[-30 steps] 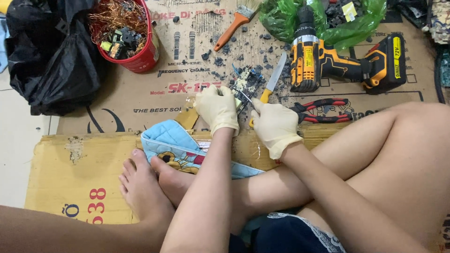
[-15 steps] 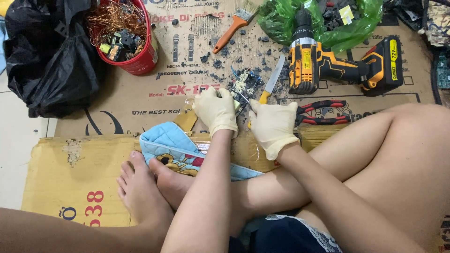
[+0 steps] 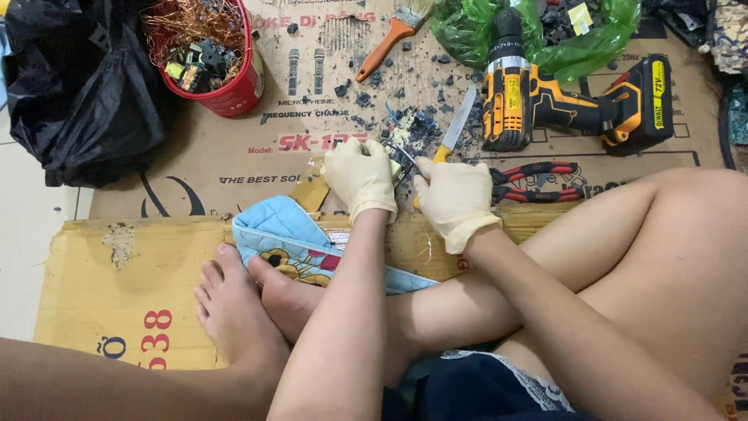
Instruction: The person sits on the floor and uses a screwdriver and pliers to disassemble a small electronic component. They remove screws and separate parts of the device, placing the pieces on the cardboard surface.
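gloved hands at a small board on the floor

both hands wear pale gloves and meet over a small circuit board (image 3: 411, 134) lying on flattened cardboard (image 3: 234, 156) on the floor. the left hand (image 3: 361, 176) has its fingers curled down at the board's near left edge, seemingly pinning it, though the exact grip is hidden under the glove. the right hand (image 3: 454, 199) is closed into a fist around a thin metal tool (image 3: 408, 158) whose tip points at the board.

a knife (image 3: 456, 125) with a yellow handle lies just right of the board, blade pointing away. beyond it rests a yellow and black drill (image 3: 545, 101), partly on a green bag (image 3: 467, 31). red pliers (image 3: 538, 181) lie just right of the right hand. dark crumbs are strewn around the board. a brush (image 3: 389, 39) with an orange handle lies further up. a red tub (image 3: 222, 78) of copper wire and parts stands at the upper left beside a black bag (image 3: 78, 93). a blue cloth (image 3: 288, 242) lies under the person's bare feet.
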